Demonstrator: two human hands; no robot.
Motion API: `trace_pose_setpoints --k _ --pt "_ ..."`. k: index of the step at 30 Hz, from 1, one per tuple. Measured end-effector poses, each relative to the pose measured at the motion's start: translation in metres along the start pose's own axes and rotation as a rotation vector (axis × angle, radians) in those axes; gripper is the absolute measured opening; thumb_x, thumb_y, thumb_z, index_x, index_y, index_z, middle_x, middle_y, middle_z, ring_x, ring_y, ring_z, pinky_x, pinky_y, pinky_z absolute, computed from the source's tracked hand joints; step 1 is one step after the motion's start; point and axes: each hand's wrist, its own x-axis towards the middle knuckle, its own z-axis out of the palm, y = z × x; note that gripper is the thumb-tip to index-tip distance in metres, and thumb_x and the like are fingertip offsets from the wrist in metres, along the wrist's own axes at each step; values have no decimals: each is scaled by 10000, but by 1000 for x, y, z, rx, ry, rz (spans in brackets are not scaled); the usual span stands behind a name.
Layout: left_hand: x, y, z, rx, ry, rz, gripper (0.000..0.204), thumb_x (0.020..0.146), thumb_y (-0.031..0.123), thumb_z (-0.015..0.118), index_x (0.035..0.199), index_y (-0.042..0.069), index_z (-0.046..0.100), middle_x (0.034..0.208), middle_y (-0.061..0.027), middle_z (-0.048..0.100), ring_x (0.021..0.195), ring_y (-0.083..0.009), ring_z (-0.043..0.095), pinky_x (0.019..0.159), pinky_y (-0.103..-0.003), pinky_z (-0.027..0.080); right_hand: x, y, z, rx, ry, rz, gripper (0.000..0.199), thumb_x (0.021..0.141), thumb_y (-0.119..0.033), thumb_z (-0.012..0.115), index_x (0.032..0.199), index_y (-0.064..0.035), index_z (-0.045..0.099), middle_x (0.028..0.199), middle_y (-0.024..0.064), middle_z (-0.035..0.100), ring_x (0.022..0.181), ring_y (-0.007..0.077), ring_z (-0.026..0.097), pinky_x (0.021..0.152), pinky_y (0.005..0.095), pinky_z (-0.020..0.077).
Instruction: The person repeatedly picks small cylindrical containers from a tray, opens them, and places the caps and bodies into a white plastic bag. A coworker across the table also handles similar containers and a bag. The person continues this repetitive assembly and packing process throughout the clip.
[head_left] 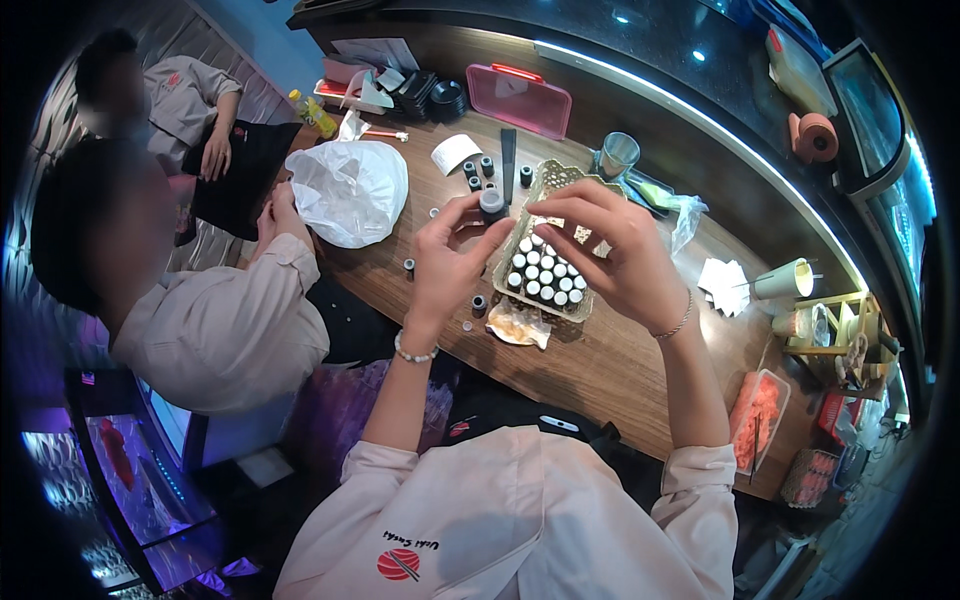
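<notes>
My left hand point(445, 265) grips a small dark bottle point(491, 207) with a pale top, held upright above the table between thumb and fingers. To its right, my right hand point(625, 250) hovers over a woven basket point(545, 309), its fingers curved and apart, with nothing visible between them. Rows of small dark bottles with white caps point(546, 278) stand in the basket, partly hidden under my fingers. Several loose dark bottles point(487, 166) stand beyond my left hand, and another bottle point(479, 303) is nearer me. A crumpled, stained napkin point(520, 325) lies by the basket.
A co-worker's sleeve point(225, 310) and hands are left, beside a white plastic bag point(350, 195). Behind stand a pink-rimmed board point(518, 102), black bowls point(447, 100) and a glass point(618, 153). Rightward are white napkins point(723, 285), a cup point(785, 280) and an orange-filled tray point(758, 420).
</notes>
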Motion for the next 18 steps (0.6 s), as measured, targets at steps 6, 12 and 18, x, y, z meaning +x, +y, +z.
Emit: trace_pose_setpoints --k 6,12,18 --pt "-6 43 21 38 46 155 328 893 48 829 1200 -25 740 1087 -72 708 945 -135 715 826 -295 595 20 -22 -15 -294 -87 -181 238 893 -48 752 1129 -81 739 1059 79 677 864 286 716 740 399 573" --pt "-12 66 24 179 -5 249 368 880 -56 795 1239 -36 720 1152 -78 674 1035 -136 697 900 -290 598 23 -48 -32 -503 -154 -287 263 829 -36 754 1078 -72 680 1044 64 655 927 269 693 711 391 562" --pt "-18 75 28 62 -39 227 369 882 -54 795 1241 -40 713 1151 -68 652 1040 -138 694 898 -286 602 22 -55 -34 -564 -139 -374 285 828 -26 746 1084 -48 623 1035 64 639 940 261 681 688 376 562"
